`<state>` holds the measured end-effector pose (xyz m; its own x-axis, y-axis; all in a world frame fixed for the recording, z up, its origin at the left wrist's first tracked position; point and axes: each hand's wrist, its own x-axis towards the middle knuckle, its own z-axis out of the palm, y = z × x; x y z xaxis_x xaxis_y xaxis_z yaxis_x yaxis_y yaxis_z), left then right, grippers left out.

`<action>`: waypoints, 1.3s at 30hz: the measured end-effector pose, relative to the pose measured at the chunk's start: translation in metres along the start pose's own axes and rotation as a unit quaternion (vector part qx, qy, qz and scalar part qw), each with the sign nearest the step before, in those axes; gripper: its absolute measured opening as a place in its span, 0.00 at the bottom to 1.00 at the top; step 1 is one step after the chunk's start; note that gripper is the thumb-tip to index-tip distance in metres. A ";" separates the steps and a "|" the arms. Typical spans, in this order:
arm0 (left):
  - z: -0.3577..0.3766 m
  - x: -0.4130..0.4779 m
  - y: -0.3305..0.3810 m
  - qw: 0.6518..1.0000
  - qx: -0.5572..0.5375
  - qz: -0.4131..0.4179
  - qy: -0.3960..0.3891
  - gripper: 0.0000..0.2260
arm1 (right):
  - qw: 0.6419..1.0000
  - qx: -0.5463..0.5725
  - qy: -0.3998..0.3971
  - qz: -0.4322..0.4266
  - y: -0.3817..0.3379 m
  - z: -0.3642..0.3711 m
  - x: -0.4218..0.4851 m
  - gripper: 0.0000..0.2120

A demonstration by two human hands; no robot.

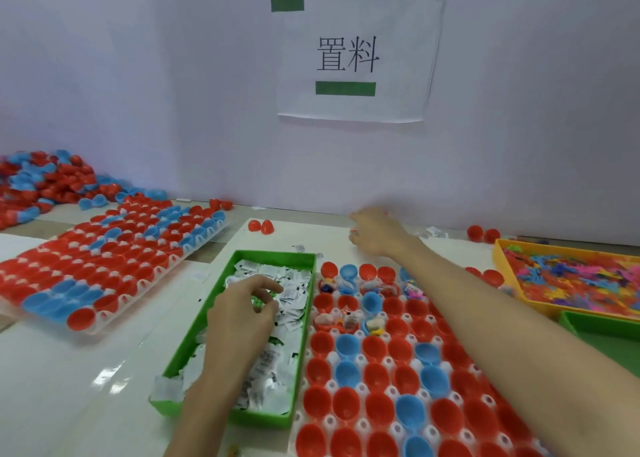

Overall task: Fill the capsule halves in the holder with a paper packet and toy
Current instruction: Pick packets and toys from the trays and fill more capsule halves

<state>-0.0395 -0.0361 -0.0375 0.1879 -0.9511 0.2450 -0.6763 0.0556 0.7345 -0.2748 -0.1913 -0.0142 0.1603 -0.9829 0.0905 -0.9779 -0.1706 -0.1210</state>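
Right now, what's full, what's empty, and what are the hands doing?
green tray: holds many paper packets.
yellow tray: heaped with coloured toys.
front holder: far capsule halves filled, near ones empty.
left hand: curled among the packets; grip unclear.
right hand: stretched beyond the holder; blurred, grip unclear.

Two bare hands showed: the left hand (242, 318) and the right hand (375, 236). There were two white plastic holders with rows of cups, the near holder (330, 385) and the far-left holder (149, 285). Both were packed with red and blue plastic capsule halves (375, 349) past counting. Two green plastic trays stood there, the packet tray (195, 332) and the corner tray (595, 332), plus one yellow plastic tray (512, 273). Eight loose red halves (260, 226) lay in four pairs. One white paper sign (353, 54) bore two characters and two green bars. The small white paper packets (294, 297) and bright plastic toys (571, 280) were uncountable.
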 end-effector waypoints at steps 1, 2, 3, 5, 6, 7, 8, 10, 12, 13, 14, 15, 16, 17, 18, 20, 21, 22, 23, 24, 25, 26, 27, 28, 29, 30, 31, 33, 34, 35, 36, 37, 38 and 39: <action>0.000 0.002 -0.001 1.000 0.002 0.005 0.003 0.11 | 1.000 -0.018 -0.006 0.004 -0.004 0.003 0.006 0.10; 0.001 0.003 -0.002 1.000 0.003 0.011 0.006 0.11 | 0.999 -0.039 -0.017 0.010 -0.008 0.005 0.011 0.08; 0.001 0.005 -0.003 1.000 0.002 0.018 0.007 0.11 | 0.998 -0.063 -0.024 0.016 -0.011 0.008 0.016 0.07; 0.000 0.008 -0.004 1.000 -0.008 0.026 0.012 0.12 | 0.995 -0.100 -0.009 0.021 -0.017 0.009 0.026 0.10; -0.001 0.010 -0.005 0.999 -0.015 0.029 0.015 0.12 | 0.994 -0.111 0.006 0.017 -0.021 0.010 0.030 0.11; -0.002 0.011 -0.006 0.999 -0.021 0.032 0.020 0.12 | 0.993 -0.120 0.020 0.006 -0.026 0.011 0.032 0.12; -0.004 0.012 -0.007 0.999 -0.027 0.035 0.026 0.11 | 0.991 -0.129 0.029 -0.012 -0.032 0.012 0.033 0.13; -0.006 0.013 -0.010 0.997 -0.041 0.045 0.039 0.11 | 0.988 -0.140 0.045 -0.054 -0.041 0.013 0.031 0.12; -0.008 0.014 -0.010 0.995 -0.060 0.057 0.048 0.11 | 0.988 -0.111 0.073 -0.081 -0.045 0.009 0.024 0.12; -0.010 0.014 -0.009 0.994 -0.074 0.063 0.051 0.12 | 0.989 -0.074 0.091 -0.087 -0.045 0.004 0.018 0.11; -0.011 0.014 -0.007 0.992 -0.090 0.070 0.054 0.12 | 0.989 -0.024 0.113 -0.089 -0.045 -0.002 0.011 0.10; -0.014 0.013 -0.005 0.990 -0.102 0.079 0.058 0.12 | 0.987 0.040 0.131 -0.088 -0.045 -0.010 0.002 0.09; -0.016 0.011 -0.003 0.988 -0.113 0.089 0.062 0.12 | 0.979 0.115 0.144 -0.085 -0.046 -0.019 -0.009 0.08; -0.020 0.009 0.000 0.985 -0.125 0.095 0.066 0.12 | 0.966 0.194 0.148 -0.080 -0.047 -0.029 -0.023 0.08; -0.023 0.005 0.003 0.982 -0.148 0.093 0.070 0.11 | 0.950 0.267 0.145 -0.077 -0.048 -0.039 -0.039 0.07; -0.032 -0.005 0.014 0.966 -0.236 0.076 0.072 0.11 | 0.909 0.389 0.130 -0.077 -0.049 -0.061 -0.078 0.07; -0.036 -0.011 0.022 0.953 -0.285 0.070 0.073 0.11 | 0.887 0.437 0.123 -0.080 -0.048 -0.072 -0.099 0.08; -0.039 -0.018 0.032 0.940 -0.328 0.065 0.072 0.11 | 0.866 0.478 0.117 -0.082 -0.047 -0.083 -0.120 0.07; -0.040 -0.027 0.043 0.927 -0.364 0.059 0.069 0.11 | 0.846 0.515 0.110 -0.086 -0.045 -0.091 -0.143 0.07; -0.040 -0.036 0.054 0.916 -0.392 0.051 0.064 0.11 | 0.830 0.539 0.105 -0.093 -0.044 -0.098 -0.165 0.07; -0.039 -0.047 0.065 0.908 -0.414 0.043 0.056 0.11 | 0.819 0.556 0.102 -0.101 -0.045 -0.103 -0.187 0.07; -0.037 -0.059 0.076 0.901 -0.430 0.038 0.047 0.11 | 0.811 0.566 0.101 -0.108 -0.047 -0.105 -0.207 0.05; -0.036 -0.070 0.086 0.894 -0.445 0.036 0.035 0.10 | 0.803 0.576 0.103 -0.114 -0.050 -0.106 -0.225 0.04; -0.033 -0.082 0.094 0.887 -0.459 0.037 0.022 0.10 | 0.798 0.581 0.109 -0.119 -0.053 -0.104 -0.240 0.04; -0.031 -0.095 0.102 0.881 -0.471 0.040 0.009 0.10 | 0.796 0.581 0.120 -0.122 -0.055 -0.101 -0.253 0.05; -0.029 -0.106 0.107 0.877 -0.479 0.044 -0.003 0.09 | 0.798 0.576 0.133 -0.122 -0.055 -0.097 -0.263 0.04; -0.026 -0.117 0.112 0.874 -0.484 0.045 -0.011 0.09 | 0.797 0.575 0.143 -0.119 -0.054 -0.091 -0.271 0.04; -0.020 -0.134 0.118 0.870 -0.492 0.034 -0.018 0.11 | 0.792 0.581 0.155 -0.107 -0.046 -0.079 -0.284 0.10; -0.016 -0.141 0.119 0.867 -0.497 0.026 -0.019 0.11 | 0.793 0.580 0.160 -0.100 -0.041 -0.074 -0.289 0.13; -0.012 -0.147 0.120 0.865 -0.501 0.020 -0.022 0.12 | 0.793 0.579 0.162 -0.093 -0.036 -0.070 -0.294 0.14; -0.007 -0.152 0.120 0.864 -0.503 0.015 -0.028 0.12 | 0.792 0.582 0.159 -0.088 -0.030 -0.066 -0.298 0.13; -0.003 -0.157 0.120 0.863 -0.504 0.008 -0.034 0.12 | 0.788 0.591 0.152 -0.084 -0.026 -0.063 -0.301 0.12; 0.002 -0.161 0.120 0.863 -0.503 0.002 -0.042 0.12 | 0.783 0.600 0.145 -0.082 -0.023 -0.060 -0.304 0.11; 0.006 -0.165 0.120 0.863 -0.503 -0.006 -0.048 0.13 | 0.782 0.603 0.140 -0.078 -0.020 -0.058 -0.306 0.10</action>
<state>-0.1558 0.1257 0.0064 0.0983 -0.9715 0.2159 0.2944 0.2356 0.9262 -0.3116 0.1170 0.0181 0.0632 -0.9188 0.3895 -0.0850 -0.3939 -0.9152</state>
